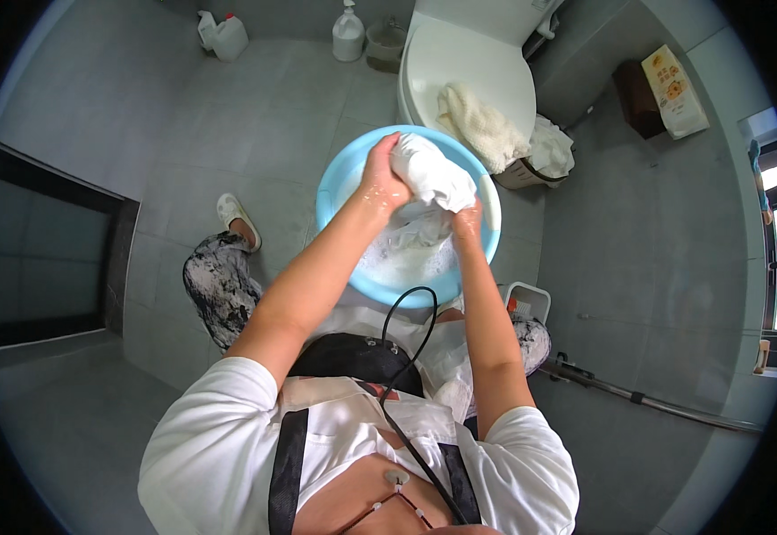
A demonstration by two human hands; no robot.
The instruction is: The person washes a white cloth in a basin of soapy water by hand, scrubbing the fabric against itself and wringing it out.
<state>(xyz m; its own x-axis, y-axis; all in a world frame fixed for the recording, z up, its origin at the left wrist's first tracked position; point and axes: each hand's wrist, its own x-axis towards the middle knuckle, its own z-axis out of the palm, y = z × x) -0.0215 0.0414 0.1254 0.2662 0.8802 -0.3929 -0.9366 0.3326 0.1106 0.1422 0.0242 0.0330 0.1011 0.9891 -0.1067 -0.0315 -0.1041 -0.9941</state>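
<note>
While an orange-and-white rectangular carton (675, 91) stands far right of both hands, left hand (381, 176) and right hand (466, 220) grip a wet white cloth (433, 174), wringing it w/ bent wrists over the round light-blue plastic basin (335, 192).

Left hand (381, 178) and right hand (467, 218) wring a white cloth (431, 174) over a soapy blue basin (339, 183)

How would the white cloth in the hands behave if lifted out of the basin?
Probably floppy: the cloth bunches and sags between the left hand and right hand. Likely heavy and slippery, since it comes from the sudsy blue basin.
</note>
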